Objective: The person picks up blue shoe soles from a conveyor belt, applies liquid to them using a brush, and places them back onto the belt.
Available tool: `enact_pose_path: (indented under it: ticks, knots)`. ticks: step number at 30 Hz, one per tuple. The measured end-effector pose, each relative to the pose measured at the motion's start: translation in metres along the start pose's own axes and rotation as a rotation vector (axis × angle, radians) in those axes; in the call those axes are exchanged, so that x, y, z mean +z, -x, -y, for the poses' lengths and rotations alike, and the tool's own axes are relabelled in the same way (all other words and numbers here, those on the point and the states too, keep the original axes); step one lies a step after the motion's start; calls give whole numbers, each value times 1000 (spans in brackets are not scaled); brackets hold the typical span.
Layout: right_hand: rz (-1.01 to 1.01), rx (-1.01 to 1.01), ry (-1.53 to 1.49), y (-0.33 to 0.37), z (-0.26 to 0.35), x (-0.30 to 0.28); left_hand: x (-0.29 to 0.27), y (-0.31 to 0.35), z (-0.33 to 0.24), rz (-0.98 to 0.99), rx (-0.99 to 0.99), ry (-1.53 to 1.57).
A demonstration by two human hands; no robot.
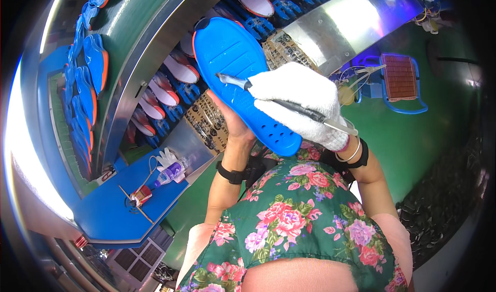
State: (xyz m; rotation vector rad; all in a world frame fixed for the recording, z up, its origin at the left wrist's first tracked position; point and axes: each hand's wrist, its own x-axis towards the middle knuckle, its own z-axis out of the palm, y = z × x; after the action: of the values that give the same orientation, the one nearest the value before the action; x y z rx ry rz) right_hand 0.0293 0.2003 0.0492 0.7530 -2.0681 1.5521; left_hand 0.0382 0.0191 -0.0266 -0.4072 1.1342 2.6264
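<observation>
My left hand [235, 119], bare, supports a blue shoe sole [232, 49] from beneath; most of its fingers are hidden behind it. The sole is tilted lengthwise, its ridged wide part at the far end and several small holes at the near end. An orange-red edge shows along its left side. In a white knit glove, my right hand [299, 98] is closed around a slim brush [235, 81] with a dark, pale-ended handle. The brush tip lies over the middle of the sole, apparently touching its surface.
Several blue soles with orange edges [95, 65] line a green conveyor belt [139, 16] at left. More soles with pale faces [181, 69] fill the shelf below. A purple bottle [169, 174] and white glove [166, 159] lie on a blue table [111, 204]. A stool [399, 77] stands right.
</observation>
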Motion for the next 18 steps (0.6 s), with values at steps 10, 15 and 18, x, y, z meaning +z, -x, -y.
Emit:
enact_pose_path:
  ticks: [10,15,18]
  knots:
    - [75,-34,124,21,10,18,-67,-5,27,217,-46,153]
    - [-108,231,-239,22,-5,11,-10,-2,10,39,25,-116]
    - [-41,92,-22,19,-1,4,-3,-3,12,-57,58,-84]
